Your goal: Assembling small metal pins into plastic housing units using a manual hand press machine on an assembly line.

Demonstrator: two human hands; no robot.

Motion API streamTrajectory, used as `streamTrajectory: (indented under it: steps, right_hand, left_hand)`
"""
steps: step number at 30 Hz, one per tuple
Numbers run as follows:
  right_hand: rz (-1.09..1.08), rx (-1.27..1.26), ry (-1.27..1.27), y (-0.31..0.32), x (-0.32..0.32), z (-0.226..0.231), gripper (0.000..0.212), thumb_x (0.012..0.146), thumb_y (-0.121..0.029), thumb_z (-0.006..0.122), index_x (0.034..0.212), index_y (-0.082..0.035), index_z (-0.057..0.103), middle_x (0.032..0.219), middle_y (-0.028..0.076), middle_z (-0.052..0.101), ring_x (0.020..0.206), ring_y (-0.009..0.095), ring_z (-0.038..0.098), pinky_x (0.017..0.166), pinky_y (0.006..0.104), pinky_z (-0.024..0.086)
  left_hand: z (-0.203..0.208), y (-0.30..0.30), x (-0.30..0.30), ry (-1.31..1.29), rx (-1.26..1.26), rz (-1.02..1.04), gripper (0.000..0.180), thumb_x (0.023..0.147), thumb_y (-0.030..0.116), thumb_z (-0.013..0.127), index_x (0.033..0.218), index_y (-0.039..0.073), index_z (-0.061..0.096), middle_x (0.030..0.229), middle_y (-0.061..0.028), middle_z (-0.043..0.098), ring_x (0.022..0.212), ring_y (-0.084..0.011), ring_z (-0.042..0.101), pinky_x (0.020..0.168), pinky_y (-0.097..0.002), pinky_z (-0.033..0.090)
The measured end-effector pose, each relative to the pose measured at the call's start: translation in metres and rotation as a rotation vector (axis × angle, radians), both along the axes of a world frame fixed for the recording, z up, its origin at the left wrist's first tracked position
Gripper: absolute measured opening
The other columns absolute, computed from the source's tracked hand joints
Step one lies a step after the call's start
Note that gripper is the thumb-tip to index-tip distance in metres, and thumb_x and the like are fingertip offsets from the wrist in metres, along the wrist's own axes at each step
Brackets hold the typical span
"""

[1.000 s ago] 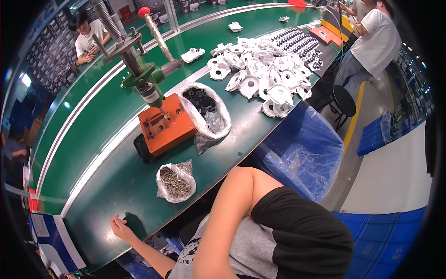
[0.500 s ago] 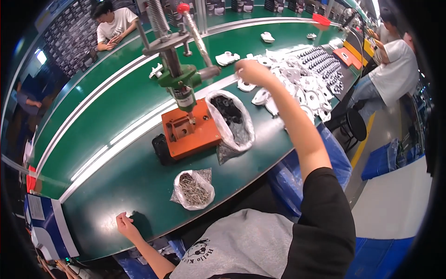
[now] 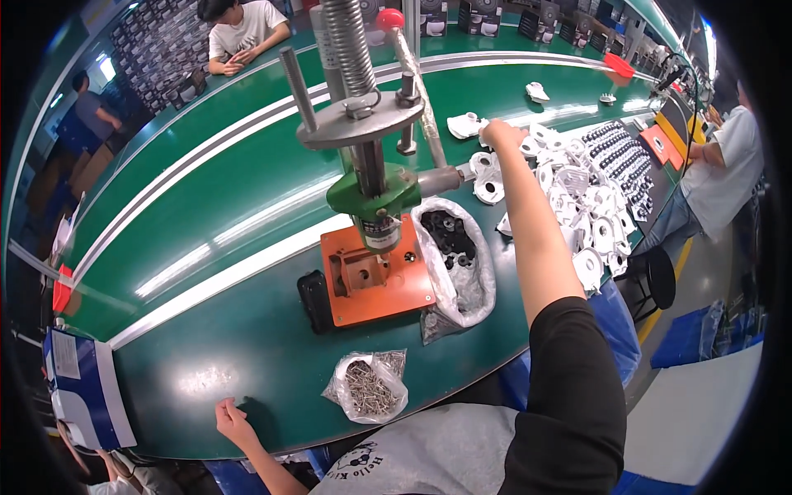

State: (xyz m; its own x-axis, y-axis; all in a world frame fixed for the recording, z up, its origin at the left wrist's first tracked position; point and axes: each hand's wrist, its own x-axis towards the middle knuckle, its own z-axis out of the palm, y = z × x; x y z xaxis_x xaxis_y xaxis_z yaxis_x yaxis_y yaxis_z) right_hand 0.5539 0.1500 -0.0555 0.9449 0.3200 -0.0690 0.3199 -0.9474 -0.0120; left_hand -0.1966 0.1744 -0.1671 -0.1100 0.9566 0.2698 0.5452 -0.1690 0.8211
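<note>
My right hand (image 3: 502, 134) reaches far out over the bench, just right of a white plastic part (image 3: 467, 125) and at the far edge of a pile of similar white parts (image 3: 577, 194). Its fingers are partly hidden by the hand itself, and what they touch is unclear. My left hand (image 3: 235, 421) hovers near the front left of the green bench, thumb and fingers drawn together; anything between them is too small to make out. To its right lies a clear bag of metal screws (image 3: 370, 388). A bag of black plastic pieces (image 3: 450, 239) stands beyond, beside an orange fixture (image 3: 388, 293).
A green hand press (image 3: 375, 194) with a red-knobbed lever (image 3: 390, 20) rises over the fixture. A black object (image 3: 313, 301) sits at the fixture's left. Rows of dark round parts (image 3: 623, 161) lie far right. Co-workers sit across and at right; a blue-white box (image 3: 87, 388) stands left.
The view has shifted, so bench things sit further right and lower. My right hand has moved slightly closer to the lone white part. My left hand keeps nearly the same pose.
</note>
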Motion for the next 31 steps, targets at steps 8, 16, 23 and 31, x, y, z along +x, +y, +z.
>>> streamTrajectory:
  steps: [8, 16, 23, 31]
  right_hand:
    - [-0.252, 0.353, 0.108, 0.000, 0.021, -0.026, 0.050, 0.083, -0.043, 0.052, 0.124, -0.016, 0.059, 0.129, 0.012, 0.056, 0.127, 0.032, 0.043, 0.104, 0.0503, 0.023]
    - [-0.028, 0.375, -0.343, 0.006, -0.030, 0.022, 0.047, 0.078, -0.045, 0.057, 0.109, -0.010, 0.066, 0.111, 0.016, 0.063, 0.108, 0.037, 0.055, 0.091, 0.0528, 0.039]
    - [0.967, 1.479, 0.919, 0.018, -0.165, 0.030, 0.041, 0.085, -0.035, 0.061, 0.108, -0.002, 0.065, 0.101, 0.005, 0.064, 0.093, 0.014, 0.058, 0.086, 0.0327, 0.044]
    - [1.330, 1.054, 1.519, 0.091, -0.200, -0.033, 0.073, 0.086, -0.050, 0.058, 0.130, 0.007, 0.047, 0.129, 0.020, 0.052, 0.115, 0.023, 0.054, 0.095, 0.0296, 0.044]
  left_hand:
    - [-0.004, 0.003, -0.003, 0.045, 0.018, 0.017, 0.016, 0.091, 0.011, 0.052, 0.081, 0.000, 0.059, 0.052, 0.0017, 0.043, 0.047, -0.0054, 0.038, 0.045, -0.0234, 0.029]
    - [0.013, 0.032, 0.012, -0.304, -0.064, -0.037, 0.016, 0.091, 0.014, 0.053, 0.080, 0.003, 0.056, 0.055, 0.0006, 0.043, 0.049, -0.0071, 0.040, 0.047, -0.0233, 0.030]
    - [0.055, 0.158, 0.189, -0.482, -0.351, -0.770, 0.046, 0.092, 0.032, 0.055, 0.127, 0.004, 0.044, 0.102, -0.0148, 0.064, 0.063, -0.0143, 0.058, 0.047, -0.0216, 0.039]
    - [0.045, 0.191, 0.350, -0.532, -0.853, -1.046, 0.064, 0.089, 0.043, 0.059, 0.133, 0.005, 0.033, 0.103, -0.0200, 0.065, 0.058, -0.0193, 0.057, 0.047, -0.0264, 0.043]
